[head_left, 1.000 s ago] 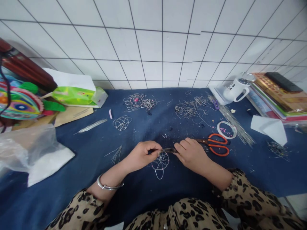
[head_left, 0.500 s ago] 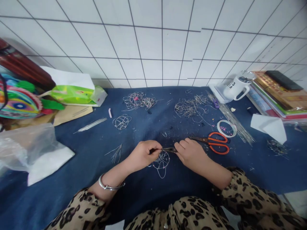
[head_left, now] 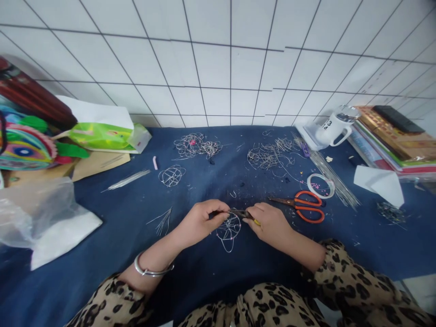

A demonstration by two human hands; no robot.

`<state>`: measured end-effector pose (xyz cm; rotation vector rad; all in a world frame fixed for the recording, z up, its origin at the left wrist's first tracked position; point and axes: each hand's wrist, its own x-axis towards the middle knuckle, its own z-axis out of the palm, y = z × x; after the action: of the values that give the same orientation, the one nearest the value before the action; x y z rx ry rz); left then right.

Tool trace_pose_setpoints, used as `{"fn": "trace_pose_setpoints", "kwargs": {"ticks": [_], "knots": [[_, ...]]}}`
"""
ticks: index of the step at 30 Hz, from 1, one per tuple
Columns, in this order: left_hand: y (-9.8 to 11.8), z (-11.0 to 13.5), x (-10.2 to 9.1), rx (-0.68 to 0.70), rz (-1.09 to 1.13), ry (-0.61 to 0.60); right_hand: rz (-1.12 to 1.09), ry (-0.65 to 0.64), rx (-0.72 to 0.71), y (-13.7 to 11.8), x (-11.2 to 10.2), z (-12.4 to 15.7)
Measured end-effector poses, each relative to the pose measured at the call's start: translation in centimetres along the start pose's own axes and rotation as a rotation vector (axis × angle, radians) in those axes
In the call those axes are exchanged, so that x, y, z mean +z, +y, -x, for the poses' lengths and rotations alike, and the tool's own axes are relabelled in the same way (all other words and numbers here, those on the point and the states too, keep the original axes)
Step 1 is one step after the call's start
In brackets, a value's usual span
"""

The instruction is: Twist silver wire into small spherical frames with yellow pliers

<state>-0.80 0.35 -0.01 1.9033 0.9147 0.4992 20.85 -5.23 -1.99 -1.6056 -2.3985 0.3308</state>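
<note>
My left hand (head_left: 200, 219) pinches the top edge of a small round wire piece with pink beads (head_left: 229, 230) that lies on the blue cloth (head_left: 211, 268). My right hand (head_left: 270, 222) is closed on small dark pliers (head_left: 242, 213) with a bit of yellow handle showing. The pliers' tip meets the wire right beside my left fingertips. A silver bangle sits on my left wrist. Both sleeves are leopard print.
Orange-handled scissors (head_left: 301, 205) lie just right of my right hand. Beyond are tangled wire piles (head_left: 270, 154), finished wire rounds (head_left: 172, 175), a tape ring with pink beads (head_left: 320, 185), straight wire bundles (head_left: 335, 179), a white mug (head_left: 332, 128), stacked books (head_left: 391, 136), and plastic bags (head_left: 44, 213) at left.
The hands stay together over the wire piece. My right hand has turned slightly, so the pliers' yellow handle shows. The view shifted a little.
</note>
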Motion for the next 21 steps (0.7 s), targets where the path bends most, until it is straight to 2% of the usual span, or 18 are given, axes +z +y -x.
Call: {"fn": "trace_pose_setpoints", "kwargs": {"ticks": [7,21], "knots": [[-0.2,0.04,0.0,-0.057,0.119,-0.03,-0.08,-0.011,0.007,0.15,-0.21,-0.05],[-0.41,-0.03,0.24,0.002,0.027,0.009,-0.059,-0.01,-0.023,0.22,-0.19,0.0]]}}
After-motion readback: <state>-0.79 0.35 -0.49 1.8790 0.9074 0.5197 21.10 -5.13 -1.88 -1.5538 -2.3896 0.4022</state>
